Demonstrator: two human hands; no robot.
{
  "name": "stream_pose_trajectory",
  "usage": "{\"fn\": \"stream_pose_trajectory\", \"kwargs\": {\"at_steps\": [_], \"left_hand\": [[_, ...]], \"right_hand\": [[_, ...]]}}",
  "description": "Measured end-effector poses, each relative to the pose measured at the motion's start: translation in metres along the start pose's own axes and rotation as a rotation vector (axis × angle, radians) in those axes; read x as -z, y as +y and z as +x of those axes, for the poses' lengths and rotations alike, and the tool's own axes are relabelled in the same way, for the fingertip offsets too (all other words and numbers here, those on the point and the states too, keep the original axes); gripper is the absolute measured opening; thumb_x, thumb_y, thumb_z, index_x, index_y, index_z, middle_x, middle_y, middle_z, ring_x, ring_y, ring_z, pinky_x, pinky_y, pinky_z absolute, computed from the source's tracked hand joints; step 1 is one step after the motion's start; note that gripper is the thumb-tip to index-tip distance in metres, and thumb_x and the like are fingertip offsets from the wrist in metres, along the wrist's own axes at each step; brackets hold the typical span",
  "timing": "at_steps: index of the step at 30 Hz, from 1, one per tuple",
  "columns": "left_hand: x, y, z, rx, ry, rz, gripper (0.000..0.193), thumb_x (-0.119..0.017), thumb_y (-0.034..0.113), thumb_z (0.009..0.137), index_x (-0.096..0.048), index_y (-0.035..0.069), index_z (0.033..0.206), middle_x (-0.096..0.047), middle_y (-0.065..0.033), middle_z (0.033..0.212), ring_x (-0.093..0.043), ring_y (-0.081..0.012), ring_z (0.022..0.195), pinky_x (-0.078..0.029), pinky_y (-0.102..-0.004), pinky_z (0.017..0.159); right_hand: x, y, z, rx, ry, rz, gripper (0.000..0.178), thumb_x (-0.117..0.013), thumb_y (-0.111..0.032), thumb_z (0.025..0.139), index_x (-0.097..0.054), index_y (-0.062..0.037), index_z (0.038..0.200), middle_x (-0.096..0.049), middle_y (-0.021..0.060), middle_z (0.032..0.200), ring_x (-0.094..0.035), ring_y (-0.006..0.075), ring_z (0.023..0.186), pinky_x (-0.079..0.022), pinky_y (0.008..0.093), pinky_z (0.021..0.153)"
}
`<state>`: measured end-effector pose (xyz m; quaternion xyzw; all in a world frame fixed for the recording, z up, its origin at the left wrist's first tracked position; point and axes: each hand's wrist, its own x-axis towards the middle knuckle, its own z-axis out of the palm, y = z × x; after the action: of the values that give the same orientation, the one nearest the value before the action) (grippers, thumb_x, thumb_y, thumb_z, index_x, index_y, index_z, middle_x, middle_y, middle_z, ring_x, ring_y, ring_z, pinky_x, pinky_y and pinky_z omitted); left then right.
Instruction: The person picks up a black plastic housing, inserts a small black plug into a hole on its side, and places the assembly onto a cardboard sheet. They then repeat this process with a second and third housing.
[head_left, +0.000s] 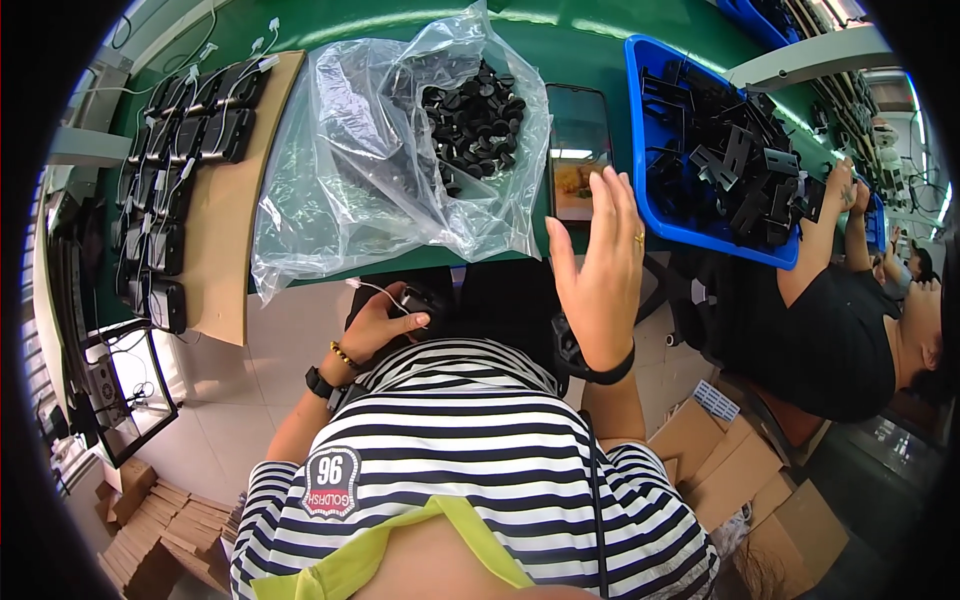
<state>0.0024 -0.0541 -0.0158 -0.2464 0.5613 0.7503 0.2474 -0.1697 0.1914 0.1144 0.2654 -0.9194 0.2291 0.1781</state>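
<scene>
My left hand (377, 325) is low at my lap, closed round a small black device (422, 304) with a white cable. Part of that device is lost against dark clothing. My right hand (602, 265) is raised at the table's front edge, fingers stretched out and nothing in them. Its fingertips reach the lower right of a phone (578, 130) with a lit screen; I cannot tell whether they touch it. Left of the phone lies a clear plastic bag (350, 170), open over a heap of small round black parts (480, 125).
On the left, several black devices with white cables (205, 135) line a cardboard sheet (225, 270). A blue bin (640, 150) of black brackets (735, 150) stands right of the phone. Another person (840, 330) sits at the right. Cardboard boxes (725, 455) are on the floor.
</scene>
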Motion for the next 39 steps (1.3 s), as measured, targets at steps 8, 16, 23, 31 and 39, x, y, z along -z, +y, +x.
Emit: {"fn": "stream_pose_trajectory", "kwargs": {"at_steps": [8, 16, 23, 31, 39], "left_hand": [[0.008, -0.017, 0.001, -0.133, 0.061, 0.048, 0.075, -0.083, 0.025, 0.087, -0.043, -0.008, 0.141, -0.069, -0.0089, 0.113, -0.067, -0.0157, 0.102, -0.053, -0.0294, 0.093], [0.000, -0.004, -0.007, -0.078, 0.072, 0.131, 0.118, -0.088, 0.046, 0.077, -0.022, -0.020, 0.150, -0.061, -0.0193, 0.130, -0.059, -0.0195, 0.119, -0.044, -0.0295, 0.104], [-0.005, 0.000, -0.009, -0.091, 0.079, 0.106, 0.109, -0.087, 0.043, 0.080, -0.027, -0.018, 0.148, -0.063, -0.0195, 0.127, -0.060, -0.0198, 0.118, -0.046, -0.0304, 0.102], [-0.017, 0.018, -0.015, -0.084, -0.068, -0.129, 0.060, -0.078, 0.030, 0.092, -0.051, -0.008, 0.130, -0.073, -0.0139, 0.106, -0.073, -0.0200, 0.093, -0.056, -0.0311, 0.087], [-0.022, 0.021, -0.013, -0.113, -0.110, -0.109, 0.063, -0.078, 0.039, 0.090, -0.053, -0.006, 0.126, -0.072, -0.0192, 0.105, -0.074, -0.0273, 0.091, -0.060, -0.0380, 0.083]], "right_hand": [[0.009, 0.015, -0.024, 0.079, -0.016, 0.142, 0.032, -0.067, -0.010, 0.095, -0.061, 0.0027, 0.125, -0.059, 0.0177, 0.132, -0.054, 0.0384, 0.132, -0.039, 0.0535, 0.113], [-0.003, 0.021, -0.019, 0.113, 0.001, 0.129, 0.032, -0.065, -0.013, 0.097, -0.061, 0.0048, 0.124, -0.056, 0.0185, 0.137, -0.052, 0.0387, 0.134, -0.039, 0.0523, 0.114], [-0.013, 0.018, -0.006, 0.061, 0.017, 0.097, 0.052, -0.065, -0.019, 0.099, -0.049, 0.0055, 0.141, -0.043, 0.0211, 0.153, -0.043, 0.0394, 0.142, -0.038, 0.0492, 0.115], [-0.006, 0.024, -0.030, 0.010, -0.010, 0.082, 0.060, -0.067, -0.020, 0.098, -0.042, 0.0040, 0.147, -0.041, 0.0231, 0.154, -0.043, 0.0412, 0.141, -0.040, 0.0473, 0.113], [-0.004, 0.029, -0.035, -0.022, 0.016, 0.143, 0.059, -0.068, -0.020, 0.096, -0.044, 0.0039, 0.145, -0.045, 0.0237, 0.149, -0.048, 0.0410, 0.134, -0.042, 0.0490, 0.110]]}}
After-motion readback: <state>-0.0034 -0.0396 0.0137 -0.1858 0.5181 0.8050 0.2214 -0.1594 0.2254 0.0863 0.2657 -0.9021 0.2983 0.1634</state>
